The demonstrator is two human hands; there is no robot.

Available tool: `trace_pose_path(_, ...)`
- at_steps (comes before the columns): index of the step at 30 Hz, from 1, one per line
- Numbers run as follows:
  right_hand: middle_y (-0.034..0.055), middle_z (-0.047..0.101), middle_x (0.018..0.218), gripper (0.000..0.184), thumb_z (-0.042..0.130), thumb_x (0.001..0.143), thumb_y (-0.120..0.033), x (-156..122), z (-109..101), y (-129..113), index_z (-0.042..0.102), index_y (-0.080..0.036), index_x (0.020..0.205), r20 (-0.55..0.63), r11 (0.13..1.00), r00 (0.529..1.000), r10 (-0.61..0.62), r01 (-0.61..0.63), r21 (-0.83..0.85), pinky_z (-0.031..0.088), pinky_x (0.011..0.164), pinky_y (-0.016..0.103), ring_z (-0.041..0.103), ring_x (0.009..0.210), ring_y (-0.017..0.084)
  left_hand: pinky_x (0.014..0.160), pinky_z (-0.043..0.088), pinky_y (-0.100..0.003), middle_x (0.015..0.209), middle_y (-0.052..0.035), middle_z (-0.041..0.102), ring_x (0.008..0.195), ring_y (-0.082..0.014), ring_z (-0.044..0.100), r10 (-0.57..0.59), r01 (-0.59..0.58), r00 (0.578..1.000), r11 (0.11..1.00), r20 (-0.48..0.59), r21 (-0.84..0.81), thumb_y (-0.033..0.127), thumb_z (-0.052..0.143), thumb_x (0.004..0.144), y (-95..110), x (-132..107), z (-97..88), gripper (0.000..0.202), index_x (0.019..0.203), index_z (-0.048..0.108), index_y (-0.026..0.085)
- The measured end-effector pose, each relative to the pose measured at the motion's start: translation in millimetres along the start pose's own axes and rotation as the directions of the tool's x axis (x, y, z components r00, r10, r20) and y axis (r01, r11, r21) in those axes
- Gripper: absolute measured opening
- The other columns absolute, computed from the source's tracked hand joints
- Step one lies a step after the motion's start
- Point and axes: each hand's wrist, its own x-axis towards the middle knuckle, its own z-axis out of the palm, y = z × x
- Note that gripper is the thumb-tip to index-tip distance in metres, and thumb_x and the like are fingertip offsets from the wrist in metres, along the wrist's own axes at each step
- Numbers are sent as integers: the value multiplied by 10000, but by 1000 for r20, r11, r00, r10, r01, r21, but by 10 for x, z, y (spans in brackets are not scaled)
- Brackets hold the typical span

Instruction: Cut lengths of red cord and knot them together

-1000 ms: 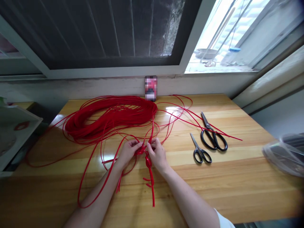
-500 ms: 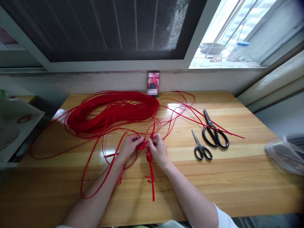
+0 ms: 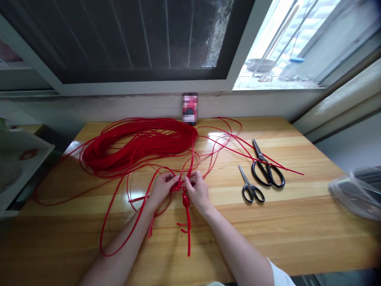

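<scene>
Near the middle of the wooden table [image 3: 238, 238], my left hand [image 3: 163, 188] is closed, its thumb and fingers pinching a knotted part of red cord [image 3: 177, 186]. My right hand [image 3: 198, 191] faces it a few centimetres away, fingertips pinched on red strands beside the same knotting. Below them a rounded red knot [image 3: 186, 200] hangs with a straight tail [image 3: 188, 242]. One loop of cord [image 3: 102, 230] drapes over my left forearm. Behind both hands lies a large coil of red cord [image 3: 143, 147], from which strands run toward my fingers.
Small scissors [image 3: 252, 190] and larger black-handled scissors [image 3: 266, 167] lie at the right, with cord strands crossing the larger pair. A pixelated card or phone [image 3: 190, 109] leans on the wall behind the table. A clear plastic container [image 3: 357, 194] sits at the right edge.
The view has shifted slightly. Both hands keep their pinch on the red cord at nearly the same place, with only small finger movement.
</scene>
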Motion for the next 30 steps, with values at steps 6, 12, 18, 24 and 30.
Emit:
trace_pose_path(6,-47,545,506,157,453,798,-363,-2,4,1,393,-218,795,12,1000,1000,13,-14,18,346,501,232,510,479,149,539,369,-221,574,-12,581,535,-91,491,15,-15,1000,1000,11,17,314,698,615,-20,11,-14,206,619,624,121)
trace_pose_path(12,-40,555,517,157,452,798,-361,14,7,5,392,-216,804,10,999,1000,17,-18,28,346,493,231,516,485,151,547,372,-224,589,-17,586,543,-93,495,11,-11,1000,1000,22,15,316,688,630,-27,10,-21,206,637,627,119)
trace_pose_path(18,-44,559,520,159,457,800,-364,4,4,11,398,-216,810,11,999,1000,17,-18,34,357,510,237,524,487,151,544,369,-225,581,-17,591,541,-94,498,-1,1,1000,1000,1,-11,306,712,595,5,1,-3,205,619,630,120)
trace_pose_path(24,-35,579,551,163,460,803,-369,1,-9,-6,405,-215,815,6,999,1000,11,-11,42,372,537,242,544,519,154,537,368,-224,577,-18,594,533,-90,494,7,-7,1000,1000,-3,-9,302,714,597,18,6,-1,199,611,631,121)
trace_pose_path(30,-29,590,556,157,459,803,-363,-4,-11,-12,414,-213,816,1,1000,1000,11,-11,29,365,528,239,550,526,155,578,402,-221,633,-21,617,578,-95,533,2,-1,999,999,33,-37,275,708,610,29,-29,15,179,659,627,123)
